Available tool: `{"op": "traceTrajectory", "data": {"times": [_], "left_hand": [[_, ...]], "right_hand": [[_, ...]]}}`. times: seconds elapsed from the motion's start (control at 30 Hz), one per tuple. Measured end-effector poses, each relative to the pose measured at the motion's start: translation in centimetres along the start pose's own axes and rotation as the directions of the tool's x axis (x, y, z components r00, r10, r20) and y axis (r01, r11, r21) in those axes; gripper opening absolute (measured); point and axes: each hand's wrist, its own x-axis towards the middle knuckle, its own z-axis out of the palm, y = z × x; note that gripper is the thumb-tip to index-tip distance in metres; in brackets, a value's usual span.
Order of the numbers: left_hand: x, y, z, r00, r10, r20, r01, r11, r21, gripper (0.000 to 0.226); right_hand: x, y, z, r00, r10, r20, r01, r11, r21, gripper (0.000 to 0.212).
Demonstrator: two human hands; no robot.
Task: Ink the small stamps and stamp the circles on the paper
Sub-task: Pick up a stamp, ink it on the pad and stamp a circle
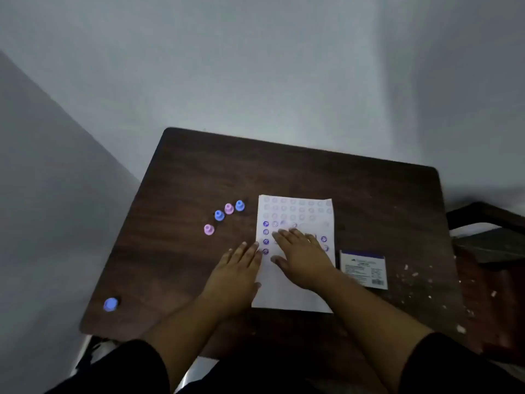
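While both hands, the left hand and right hand, lie flat (holding nothing), press the paper still, then pick a stamp.

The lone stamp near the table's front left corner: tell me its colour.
Blue, seen in the head view: the lone stamp stands apart from the others.

A single head-worn camera looked forward and steeply down from above the seated person onto the table, close enough to show both forearms, with the bare wall filling the upper half.
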Motion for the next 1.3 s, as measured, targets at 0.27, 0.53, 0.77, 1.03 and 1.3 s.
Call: {"op": "traceTrajectory", "data": {"times": [0.27,0.53,0.77,1.03,1.3], "left_hand": [[-0.9,-1.3,2.6,1.000,-0.001,-0.002,0.001,1.000,0.014,0.079],[-1.1,-2.1,3.0,0.999,0.020,0.040,-0.020,1.000,-0.005,0.078],[-0.9,-2.0,2.9,0.996,0.031,0.084,-0.028,0.999,-0.036,0.076],[-0.7,-2.1,2.6,0.991,0.044,0.126,-0.036,0.997,-0.069,0.075],[-0.8,-2.0,2.3,0.990,0.034,0.137,-0.027,0.998,-0.054,0.078]], "right_hand": [[4.3,-2.6,0.6,0.998,-0.039,-0.058,0.038,0.999,-0.021,0.057],[8.0,-4.4,-1.7,0.994,0.026,-0.108,-0.025,1.000,0.018,0.051],[13.0,-6.7,-3.8,0.987,0.043,-0.152,-0.038,0.999,0.036,0.050],[15.7,-7.3,-3.2,0.991,0.065,-0.114,-0.070,0.997,-0.044,0.028],[14.0,-5.7,-3.1,0.980,0.085,-0.181,-0.077,0.996,0.050,0.015]]}}
